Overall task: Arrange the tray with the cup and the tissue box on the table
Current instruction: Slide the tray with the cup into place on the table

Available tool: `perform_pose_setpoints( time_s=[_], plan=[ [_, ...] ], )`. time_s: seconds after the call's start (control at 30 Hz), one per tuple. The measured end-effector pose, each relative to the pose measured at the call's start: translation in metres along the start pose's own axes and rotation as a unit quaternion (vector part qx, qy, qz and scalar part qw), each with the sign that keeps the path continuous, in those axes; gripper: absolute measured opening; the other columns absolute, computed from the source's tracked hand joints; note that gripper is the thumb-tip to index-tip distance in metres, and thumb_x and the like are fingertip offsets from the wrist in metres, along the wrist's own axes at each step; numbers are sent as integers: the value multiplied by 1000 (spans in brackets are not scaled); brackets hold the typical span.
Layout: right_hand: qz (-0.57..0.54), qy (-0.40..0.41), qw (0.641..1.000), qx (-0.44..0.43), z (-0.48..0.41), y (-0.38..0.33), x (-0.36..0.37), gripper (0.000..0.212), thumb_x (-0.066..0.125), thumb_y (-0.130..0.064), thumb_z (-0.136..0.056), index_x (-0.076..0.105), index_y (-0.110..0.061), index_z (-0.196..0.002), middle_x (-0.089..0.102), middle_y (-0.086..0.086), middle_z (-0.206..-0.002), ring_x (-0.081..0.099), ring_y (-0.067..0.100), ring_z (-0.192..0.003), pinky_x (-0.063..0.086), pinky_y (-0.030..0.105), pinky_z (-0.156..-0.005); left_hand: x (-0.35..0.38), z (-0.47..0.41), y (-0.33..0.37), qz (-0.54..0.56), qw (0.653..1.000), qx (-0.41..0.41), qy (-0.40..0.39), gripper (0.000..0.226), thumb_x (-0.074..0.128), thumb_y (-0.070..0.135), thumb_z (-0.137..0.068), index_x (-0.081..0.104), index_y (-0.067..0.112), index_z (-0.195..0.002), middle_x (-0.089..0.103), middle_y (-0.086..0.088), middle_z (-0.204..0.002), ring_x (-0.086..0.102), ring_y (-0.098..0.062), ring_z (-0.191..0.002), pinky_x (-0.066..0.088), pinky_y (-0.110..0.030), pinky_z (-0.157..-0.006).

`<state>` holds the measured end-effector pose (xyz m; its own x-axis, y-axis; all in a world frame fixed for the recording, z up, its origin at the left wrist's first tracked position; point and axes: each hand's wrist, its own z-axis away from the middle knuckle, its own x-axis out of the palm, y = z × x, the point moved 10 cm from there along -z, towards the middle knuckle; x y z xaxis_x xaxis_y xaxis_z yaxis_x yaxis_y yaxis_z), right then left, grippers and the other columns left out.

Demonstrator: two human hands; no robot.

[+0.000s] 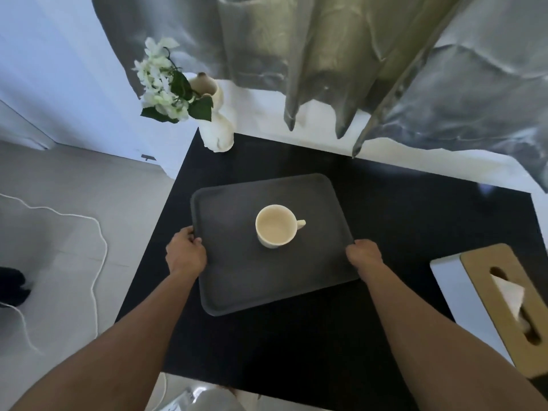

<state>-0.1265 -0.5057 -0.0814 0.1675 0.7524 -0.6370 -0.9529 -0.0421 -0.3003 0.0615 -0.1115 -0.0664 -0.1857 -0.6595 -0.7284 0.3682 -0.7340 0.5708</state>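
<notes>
A dark grey tray point(237, 280) lies on the black table point(400, 221), turned slightly counter-clockwise. An empty cream cup point(275, 225) stands upright near the tray's middle, its handle pointing right. My left hand point(185, 252) grips the tray's left rim, thumb over the edge. My right hand point(364, 253) holds the tray's right rim near its front corner. A white tissue box point(447, 280) with a tan wooden lid and a tissue sticking out of its slot sits at the table's right front edge, apart from the tray.
A white vase point(218, 126) with white flowers and green leaves stands on the table's back left corner. Grey curtains point(326, 60) hang behind the table. A white cord point(98, 241) runs across the pale floor on the left.
</notes>
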Motion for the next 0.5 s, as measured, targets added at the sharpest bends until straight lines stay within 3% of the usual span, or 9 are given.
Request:
perform_pose_setpoints(
  time_s=[0.13, 0.3, 0.4, 0.5],
  plan=[
    [-59, -20, 998, 25, -7, 19, -11, 9, 51, -15, -94, 59, -11, -94, 54, 10, -89, 54, 26, -80, 52, 44, -87, 11, -5, 29, -14, 999, 26, -26, 39, 54, 10, -93, 54, 9, -133, 65, -14, -119, 60, -33, -112, 47, -48, -100],
    [-99, -31, 994, 44, -14, 33, -21, 8, 50, -12, -95, 55, -13, -90, 48, 7, -82, 47, 22, -69, 51, 45, -90, 25, -15, 56, -10, 997, 34, -64, 40, 54, 12, -92, 55, 12, -133, 68, -10, -105, 61, -30, -107, 48, -44, -98],
    [-108, -26, 993, 46, -19, 36, -28, 7, 48, -10, -95, 55, -11, -92, 46, 6, -79, 46, 23, -71, 49, 50, -98, 35, -20, 74, 9, 996, 27, -90, 42, 54, 14, -93, 53, 12, -135, 65, -7, -102, 60, -30, -108, 47, -43, -98],
    [-121, -22, 992, 34, -25, 35, -32, 22, 47, -8, -95, 60, -3, -112, 47, 6, -81, 50, 30, -89, 47, 52, -99, 44, -27, 93, 25, 993, 24, -110, 44, 52, 14, -93, 52, 14, -137, 66, -11, -114, 58, -31, -113, 45, -40, -101]
  ],
)
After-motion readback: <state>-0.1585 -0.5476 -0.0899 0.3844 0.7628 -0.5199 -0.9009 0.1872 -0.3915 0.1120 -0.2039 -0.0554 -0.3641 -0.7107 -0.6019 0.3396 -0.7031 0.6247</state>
